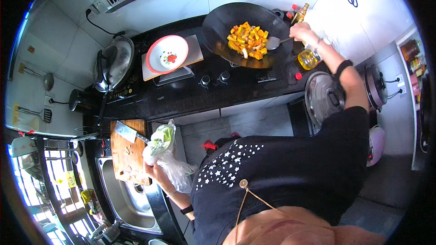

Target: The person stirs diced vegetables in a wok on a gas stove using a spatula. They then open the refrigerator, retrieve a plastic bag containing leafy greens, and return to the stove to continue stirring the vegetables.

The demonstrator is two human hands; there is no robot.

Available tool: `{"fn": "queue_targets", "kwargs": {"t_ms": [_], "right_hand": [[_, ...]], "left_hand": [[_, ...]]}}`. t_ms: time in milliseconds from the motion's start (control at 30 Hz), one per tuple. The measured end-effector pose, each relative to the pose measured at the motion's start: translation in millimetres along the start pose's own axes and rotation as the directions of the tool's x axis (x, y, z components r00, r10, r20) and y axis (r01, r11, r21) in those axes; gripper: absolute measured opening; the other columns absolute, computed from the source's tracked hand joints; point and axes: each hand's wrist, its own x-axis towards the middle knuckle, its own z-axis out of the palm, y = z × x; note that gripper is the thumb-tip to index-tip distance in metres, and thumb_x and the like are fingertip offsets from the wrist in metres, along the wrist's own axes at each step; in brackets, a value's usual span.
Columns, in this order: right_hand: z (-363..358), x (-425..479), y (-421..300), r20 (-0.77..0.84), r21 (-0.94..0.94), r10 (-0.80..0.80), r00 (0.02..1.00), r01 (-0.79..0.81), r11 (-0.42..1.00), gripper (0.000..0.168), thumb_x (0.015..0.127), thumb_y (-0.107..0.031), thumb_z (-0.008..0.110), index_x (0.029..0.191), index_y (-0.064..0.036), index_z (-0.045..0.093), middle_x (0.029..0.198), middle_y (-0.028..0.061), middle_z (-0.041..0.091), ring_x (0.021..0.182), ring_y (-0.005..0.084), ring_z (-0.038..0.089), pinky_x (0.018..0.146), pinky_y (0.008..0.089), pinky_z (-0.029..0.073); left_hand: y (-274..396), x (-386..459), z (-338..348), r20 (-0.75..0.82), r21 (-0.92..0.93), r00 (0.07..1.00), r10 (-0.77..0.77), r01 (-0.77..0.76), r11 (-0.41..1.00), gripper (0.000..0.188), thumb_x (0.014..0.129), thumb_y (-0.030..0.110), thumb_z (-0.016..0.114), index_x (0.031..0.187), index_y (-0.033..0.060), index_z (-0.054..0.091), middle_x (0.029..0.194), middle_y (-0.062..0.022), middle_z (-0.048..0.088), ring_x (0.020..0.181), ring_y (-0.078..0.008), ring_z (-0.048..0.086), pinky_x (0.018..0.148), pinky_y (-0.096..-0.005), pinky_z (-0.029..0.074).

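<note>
My right hand [301,31] grips the handle of a metal spatula [273,43], whose blade rests inside a large black wok [218,23] at the right edge of orange-yellow diced pieces [247,41], perhaps pumpkin. My left hand [155,172] holds a clear plastic bag [175,173] with green vegetables [164,136] in it, beside a wooden cutting board [119,149]. A cleaver [126,131] lies on the board, its black handle pointing at the bag, with small scraps near it. A red-rimmed enamel bowl [167,54] stands left of the wok.
An oil bottle [308,59], a red cap [298,76] and seasoning bottles [299,13] stand or lie right of the wok. A glass lid [323,97] is below them. A lidded pan [117,63] is at the left. The board overlaps a steel sink [126,207].
</note>
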Motion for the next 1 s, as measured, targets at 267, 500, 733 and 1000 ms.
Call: {"fn": "queue_targets", "kwargs": {"t_ms": [267,500,733,1000], "right_hand": [[28.0,39.2,-62.7,-0.390,0.260,0.129,0.912,-0.025,0.965,0.016,0.080,-0.020,0.053,0.080,-0.009,0.065,0.065,0.0131,0.059,0.060,0.0281,0.060,0.051,0.0386,0.046],[-11.3,-31.3,-16.2,-0.492,0.022,-0.099,0.865,0.126,0.992,0.011,0.069,-0.013,0.062,0.079,-0.014,0.067,0.066,0.0082,0.058,0.061,0.0231,0.060,0.050,0.0333,0.046],[5.9,-16.3,38.5,-0.004,0.236,-0.283,0.959,0.276,0.932,0.027,0.070,-0.019,0.061,0.097,-0.023,0.066,0.081,0.0067,0.064,0.078,0.0250,0.061,0.064,0.0379,0.048],[60.3,39.0,-79.3,-0.128,0.837,0.033,0.991,0.090,0.540,0.039,0.078,-0.021,0.060,0.117,-0.024,0.056,0.085,0.0048,0.066,0.075,0.0179,0.062,0.063,0.0305,0.048]], "left_hand": [[10.0,-6.8,11.2,0.056,0.021,0.997,-0.052,0.050,0.999,0.031,0.072,-0.010,0.052,0.102,-0.0019,0.058,0.097,-0.0095,0.063,0.085,-0.0148,0.059,0.078,-0.0264,0.046],[21.1,-8.6,38.4,0.116,0.010,0.993,0.009,-0.010,1.000,0.032,0.069,-0.009,0.048,0.099,-0.0035,0.057,0.090,-0.0066,0.061,0.081,-0.0126,0.056,0.077,-0.0250,0.044],[6.2,-7.2,42.8,0.117,0.045,0.993,0.022,-0.027,0.999,0.031,0.069,-0.011,0.053,0.099,-0.0036,0.057,0.093,-0.0079,0.062,0.083,-0.0143,0.057,0.077,-0.0256,0.044],[13.9,-24.7,34.2,0.086,0.038,0.996,-0.037,0.033,0.999,0.032,0.072,-0.013,0.051,0.102,-0.0031,0.057,0.096,-0.0091,0.062,0.085,-0.0140,0.058,0.076,-0.0256,0.045]]}}
